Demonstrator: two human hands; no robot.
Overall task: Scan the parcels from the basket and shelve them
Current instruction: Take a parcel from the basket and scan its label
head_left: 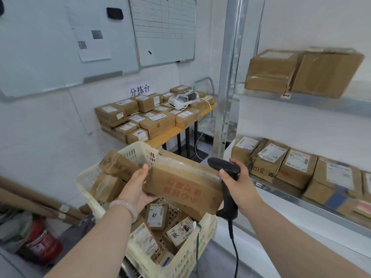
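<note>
A held box (180, 183) and scanner (222, 165) block the basket's (180, 257) far half and right edge; its near edge is open from above. Parcels (295, 167) fill the lower shelf (313, 206); free room lies above them.

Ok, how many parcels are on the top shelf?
2: a left box and a right box, side by side on the top shelf. More may sit beyond the frame's right edge.

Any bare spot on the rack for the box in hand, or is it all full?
The lower shelf is packed with boxes side by side. The upper shelf has only a narrow strip between the post and its two big boxes. The white surface under the lower shelf looks bare, the roomiest spot. The table is crowded.
</note>
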